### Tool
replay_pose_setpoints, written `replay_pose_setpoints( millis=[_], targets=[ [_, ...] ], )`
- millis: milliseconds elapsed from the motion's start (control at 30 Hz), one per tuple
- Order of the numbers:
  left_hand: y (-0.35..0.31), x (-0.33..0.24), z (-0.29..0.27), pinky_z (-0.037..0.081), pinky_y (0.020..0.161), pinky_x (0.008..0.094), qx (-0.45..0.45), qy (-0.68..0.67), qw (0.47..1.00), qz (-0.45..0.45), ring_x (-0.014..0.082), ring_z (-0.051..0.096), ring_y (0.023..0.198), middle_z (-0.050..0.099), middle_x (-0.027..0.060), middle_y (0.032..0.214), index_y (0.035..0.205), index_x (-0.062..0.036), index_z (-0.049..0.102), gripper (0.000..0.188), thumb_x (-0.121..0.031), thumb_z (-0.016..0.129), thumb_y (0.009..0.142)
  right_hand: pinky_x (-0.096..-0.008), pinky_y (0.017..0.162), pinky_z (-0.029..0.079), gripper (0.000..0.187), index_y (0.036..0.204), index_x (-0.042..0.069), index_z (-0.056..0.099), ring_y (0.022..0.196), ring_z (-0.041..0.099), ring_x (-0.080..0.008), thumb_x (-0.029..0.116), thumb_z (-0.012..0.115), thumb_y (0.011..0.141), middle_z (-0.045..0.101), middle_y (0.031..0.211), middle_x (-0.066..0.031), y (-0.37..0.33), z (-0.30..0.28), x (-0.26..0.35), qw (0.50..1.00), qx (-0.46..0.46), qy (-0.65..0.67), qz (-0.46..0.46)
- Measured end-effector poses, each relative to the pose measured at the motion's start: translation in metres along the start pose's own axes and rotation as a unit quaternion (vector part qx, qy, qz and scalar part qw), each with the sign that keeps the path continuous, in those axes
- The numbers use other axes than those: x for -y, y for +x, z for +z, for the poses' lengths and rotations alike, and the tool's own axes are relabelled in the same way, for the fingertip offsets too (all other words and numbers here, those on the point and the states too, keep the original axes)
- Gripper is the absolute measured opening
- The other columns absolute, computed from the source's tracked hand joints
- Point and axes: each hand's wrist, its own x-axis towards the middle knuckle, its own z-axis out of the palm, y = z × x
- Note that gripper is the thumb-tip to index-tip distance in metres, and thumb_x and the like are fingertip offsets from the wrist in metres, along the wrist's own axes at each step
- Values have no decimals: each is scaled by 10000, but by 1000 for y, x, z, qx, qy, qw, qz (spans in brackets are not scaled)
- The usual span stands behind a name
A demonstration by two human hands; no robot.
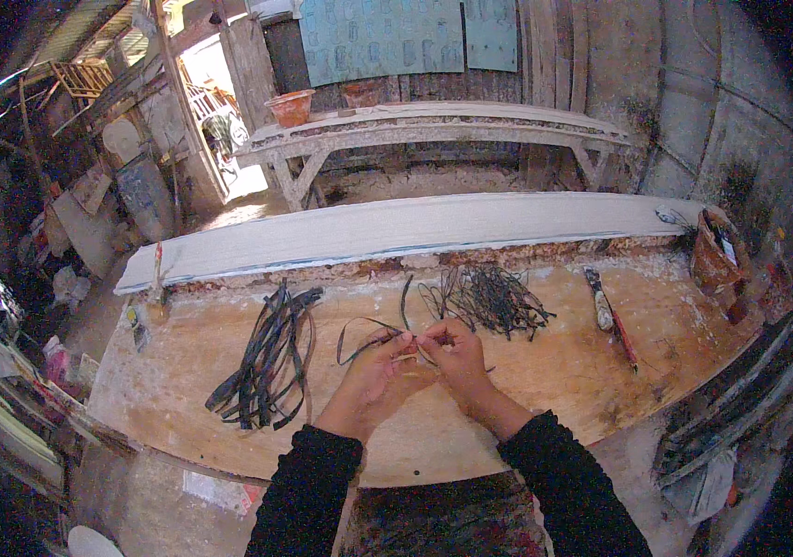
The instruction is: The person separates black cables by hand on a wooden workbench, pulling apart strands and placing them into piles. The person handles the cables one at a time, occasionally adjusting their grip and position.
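on the tabletop (pixel 554 395), strips (pixel 263 357) lie left of the hands (pixel 378 376), a pile (pixel 500 302) right.

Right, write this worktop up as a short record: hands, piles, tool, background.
Left hand: pinching a thin dark strip
Right hand: pinching at the same strip, close beside the left
Left pile: flat dark strips, lying loosely together
Right pile: thinner dark pieces, tangled
Tool: red-handled, right of both piles
Surface: wooden worktop
Background: whitish bench bearing a reddish pot
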Motion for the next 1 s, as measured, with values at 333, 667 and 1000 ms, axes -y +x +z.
replay_pose_setpoints(
  millis=[333,667,1000],
  targets=[
    [-13,-9,16,480,638,266,-21,-58,998,-19,139,560,745,566,25,791,859,-73,563,112,-140,642,817,-226,676,423,74,875,4,612,770,532,-78,50,614,816,595,793,-7,7,-2,-18,997,49,36,46],
    [18,-11,-37,464,635,282,-151,50,981,116,119,513,696,575,4,802,854,-92,579,123,-193,638,817,-267,668,414,79,870,8,583,742,501,-111,78,596,834,564,780,-25,7,-3,-15,995,36,-89,10],
    [13,-43,-51,480,625,278,-194,54,959,198,101,500,722,563,-3,809,847,-105,575,114,-217,596,845,-289,684,409,91,839,0,569,754,501,-153,88,591,830,546,764,-69,11,-10,-8,981,63,-179,-47]
  ],
)
